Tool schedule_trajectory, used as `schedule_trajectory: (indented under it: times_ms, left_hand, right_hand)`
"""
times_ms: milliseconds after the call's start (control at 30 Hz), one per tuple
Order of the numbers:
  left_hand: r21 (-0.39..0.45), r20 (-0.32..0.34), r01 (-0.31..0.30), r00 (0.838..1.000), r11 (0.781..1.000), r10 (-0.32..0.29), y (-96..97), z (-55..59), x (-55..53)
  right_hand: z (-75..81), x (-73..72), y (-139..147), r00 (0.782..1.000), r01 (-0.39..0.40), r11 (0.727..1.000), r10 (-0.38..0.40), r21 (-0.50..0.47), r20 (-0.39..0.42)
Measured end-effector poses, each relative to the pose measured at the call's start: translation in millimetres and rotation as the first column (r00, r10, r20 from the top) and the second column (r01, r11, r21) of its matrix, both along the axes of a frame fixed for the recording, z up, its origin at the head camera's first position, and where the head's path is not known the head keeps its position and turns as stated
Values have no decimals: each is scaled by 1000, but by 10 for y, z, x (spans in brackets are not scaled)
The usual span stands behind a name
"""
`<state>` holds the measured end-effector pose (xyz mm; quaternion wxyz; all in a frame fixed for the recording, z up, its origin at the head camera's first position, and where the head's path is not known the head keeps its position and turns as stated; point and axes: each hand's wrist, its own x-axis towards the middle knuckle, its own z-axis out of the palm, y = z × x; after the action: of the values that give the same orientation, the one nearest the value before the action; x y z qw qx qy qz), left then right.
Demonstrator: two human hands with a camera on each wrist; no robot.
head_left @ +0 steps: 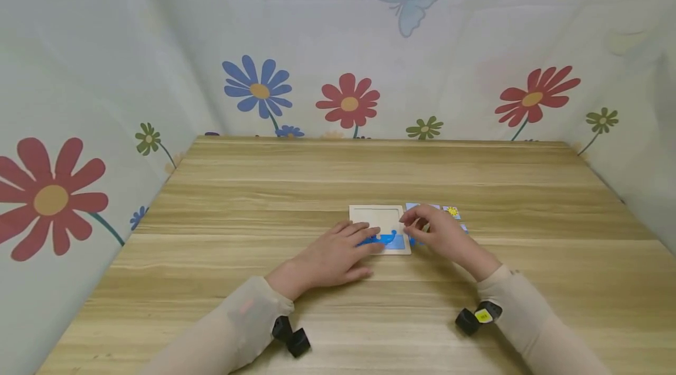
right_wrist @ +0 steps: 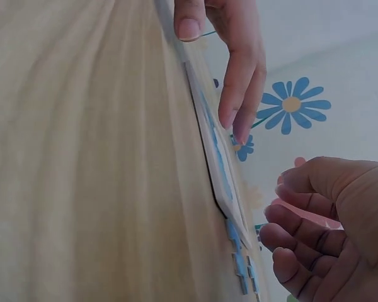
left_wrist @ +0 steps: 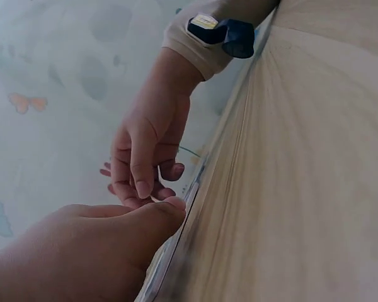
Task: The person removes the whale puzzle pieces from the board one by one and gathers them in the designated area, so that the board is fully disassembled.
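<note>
A shallow wooden puzzle tray (head_left: 376,216) lies on the table, its far part bare and its near part filled with blue picture pieces (head_left: 388,240). My left hand (head_left: 338,252) lies with extended fingers over the tray's left side, covering some of the blue picture. Just above the tray's right edge hovers my right hand (head_left: 438,234), fingers loosely bent. In the right wrist view no piece shows between the fingertips (right_wrist: 293,179) of that hand. Loose puzzle pieces (head_left: 451,212), one with a yellow sun, lie right of the tray, partly hidden under the right hand.
The wooden table (head_left: 264,175) stretches around the tray on all sides. Behind it hangs a pale cloth (head_left: 449,70) printed with flowers and a butterfly. Small black devices (head_left: 290,337) sit at both wrists.
</note>
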<state>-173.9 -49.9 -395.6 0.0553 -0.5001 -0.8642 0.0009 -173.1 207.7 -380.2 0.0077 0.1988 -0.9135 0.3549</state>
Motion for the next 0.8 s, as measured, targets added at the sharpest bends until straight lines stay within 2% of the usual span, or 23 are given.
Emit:
schedule_trajectory:
  times_ms: [300,500,667,800]
  left_hand:
    - [33,23,50,998,998,-51,3,-26,6]
    - [28,65,37,997,999,-39,17,-27,21]
    - [21,89,24,996,999,-26,19,-41,33]
    - [22,105,17,994,1000,-19,22,-37,42]
  right_hand:
    - [-67,19,-18,1000,2,1000,-2,23,8]
    - [-78,30,-44,1000,-9,999,10,33,-14]
    - [-96,48,-99,997,16,995,-9,103,-70]
    - [-117,50,-119,996,23,989,-10,147,-84]
